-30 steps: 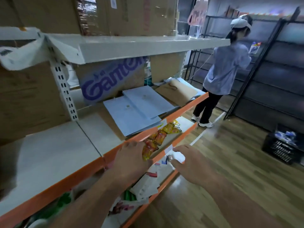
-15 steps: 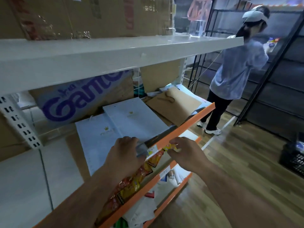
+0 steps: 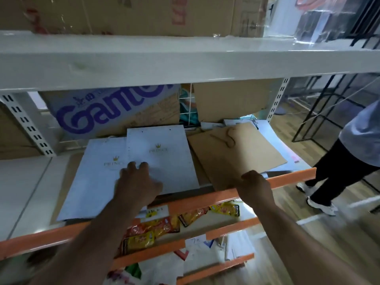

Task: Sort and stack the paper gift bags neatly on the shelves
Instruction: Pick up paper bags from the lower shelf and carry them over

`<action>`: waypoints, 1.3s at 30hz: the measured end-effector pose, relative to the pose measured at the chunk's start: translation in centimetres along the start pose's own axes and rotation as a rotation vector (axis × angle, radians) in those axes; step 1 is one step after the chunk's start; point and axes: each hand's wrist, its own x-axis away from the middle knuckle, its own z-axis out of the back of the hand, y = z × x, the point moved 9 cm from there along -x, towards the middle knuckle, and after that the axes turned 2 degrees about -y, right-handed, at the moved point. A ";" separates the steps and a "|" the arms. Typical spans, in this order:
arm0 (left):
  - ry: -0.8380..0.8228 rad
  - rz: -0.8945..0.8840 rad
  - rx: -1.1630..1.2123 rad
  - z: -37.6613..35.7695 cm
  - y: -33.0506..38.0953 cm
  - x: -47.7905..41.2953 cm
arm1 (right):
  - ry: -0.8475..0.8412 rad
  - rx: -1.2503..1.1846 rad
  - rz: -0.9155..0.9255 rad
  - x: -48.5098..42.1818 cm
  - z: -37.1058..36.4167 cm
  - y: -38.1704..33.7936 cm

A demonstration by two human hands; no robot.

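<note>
Two flat white paper gift bags with a gold crown logo lie on the orange-edged shelf (image 3: 292, 175); the left white bag (image 3: 92, 182) sits partly under the right white bag (image 3: 164, 161). My left hand (image 3: 137, 182) rests palm down across both, fingers apart. A flat brown paper bag (image 3: 236, 153) with a twisted cord handle lies to their right, on top of more pale bags (image 3: 271, 138). My right hand (image 3: 255, 186) is curled over the brown bag's near edge at the shelf lip.
A cardboard box with purple lettering (image 3: 107, 114) stands behind the bags. A white upper shelf (image 3: 185, 58) hangs close overhead. Snack packets (image 3: 156, 227) lie on the shelf below. A person (image 3: 353, 145) stands at the right by a black rack (image 3: 329, 103).
Both hands rose from the lower snack shelf to the bag shelf. My left hand now lies on the white bags and my right hand has closed on the brown bag's edge. The view moved closer.
</note>
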 end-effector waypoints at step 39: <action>0.150 0.339 1.186 3.2 -14.3 4.7 | -0.226 -1.259 -0.017 7.7 -6.2 -7.3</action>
